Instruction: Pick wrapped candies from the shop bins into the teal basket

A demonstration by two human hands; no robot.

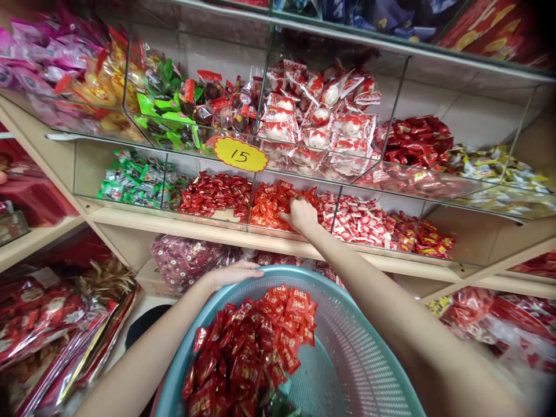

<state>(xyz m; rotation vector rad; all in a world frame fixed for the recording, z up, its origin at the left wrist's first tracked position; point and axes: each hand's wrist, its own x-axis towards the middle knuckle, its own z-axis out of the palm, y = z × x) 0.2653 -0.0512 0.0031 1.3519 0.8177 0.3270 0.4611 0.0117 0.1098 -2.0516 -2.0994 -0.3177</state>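
My left hand (237, 273) grips the far rim of a teal plastic basket (369, 347), fingers over the edge. Inside the basket lies a heap of red wrapped candies (243, 347), brighter red-orange ones on its right side and a few dark green ones near the bottom. My right hand (302, 215) reaches into a lower shelf compartment of orange-red wrapped candies (271, 204). Its fingers curl down among the candies, and what they hold is hidden. Darker red candies (217, 194) fill the compartment to the left, red-and-white ones (362, 220) the one to the right.
Clear dividers and a front panel edge the compartments. Above hangs a yellow price tag (240, 154) marked 15, below larger red-and-white packets (319, 116). A wooden shelf edge (208, 236) runs under the lower row. Bagged goods (186, 260) sit beneath it.
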